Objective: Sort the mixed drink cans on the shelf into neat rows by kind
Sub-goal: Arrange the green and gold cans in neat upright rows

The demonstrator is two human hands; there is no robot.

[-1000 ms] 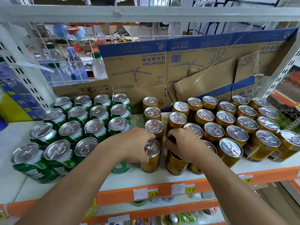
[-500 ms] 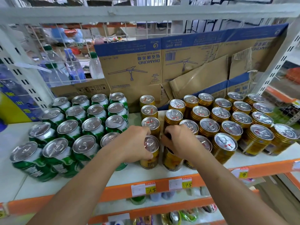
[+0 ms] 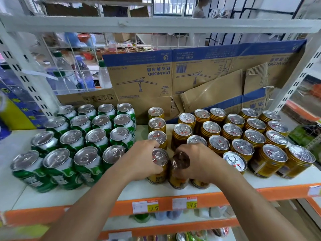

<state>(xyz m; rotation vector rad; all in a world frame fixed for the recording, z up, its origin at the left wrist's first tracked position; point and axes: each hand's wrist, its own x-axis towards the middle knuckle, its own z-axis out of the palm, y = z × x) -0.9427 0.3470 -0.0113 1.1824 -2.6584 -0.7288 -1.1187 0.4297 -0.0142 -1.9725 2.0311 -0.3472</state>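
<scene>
Sixteen green cans [image 3: 97,136] flank gold cans [image 3: 231,132]; cardboard [image 3: 139,75] behind.

Narrow bare shelf lanes [image 3: 142,131] flank the gold-can column [image 3: 156,124]; cardboard [image 3: 139,75] blocks the back.

the right hand [image 3: 203,162] hides most of one gold can [image 3: 198,184]; fine print on price tags [image 3: 145,206] is unreadable.

A shop: price tags [image 3: 145,206] (marked 1.5) along the shelf [image 3: 243,194] edge.
</scene>
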